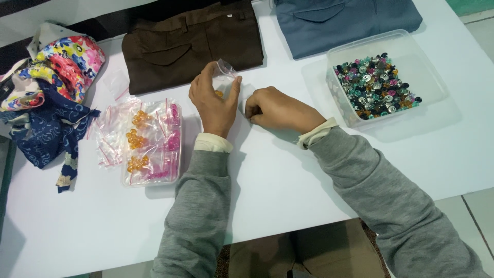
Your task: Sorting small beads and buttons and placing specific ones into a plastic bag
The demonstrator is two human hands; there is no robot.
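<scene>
The left hand (215, 100), just left of the frame's centre, was clamped on a small clear plastic bag (225, 74), fingers and thumb curled round its lower part while its open top stood up above them. A few orange beads (219, 93) showed inside the bag between the fingers. The right hand (271, 108), close beside it at centre, rested on the white surface (288, 175) with its fingers curled together at the tips; whether they pinched anything could not be told.

To the left of the hands lay a shallow clear tray (152, 181) holding filled small bags of orange and pink beads, with loose empty bags (110, 139) spilling off its left edge. In the upper right a clear box (360, 49) held mixed coloured buttons or snaps (375, 87). Folded brown trousers (193, 41) lay at top centre, a folded blue-grey garment (345, 20) at top right, and a heap of floral and navy cloth (51, 87) at the upper left.

The bag looked thin and slippery, so a loosened grip or a tilt of its open mouth could probably let the beads roll across the smooth surface and off its near edge. A sleeve brushing the tray might also scatter the loose bags.
</scene>
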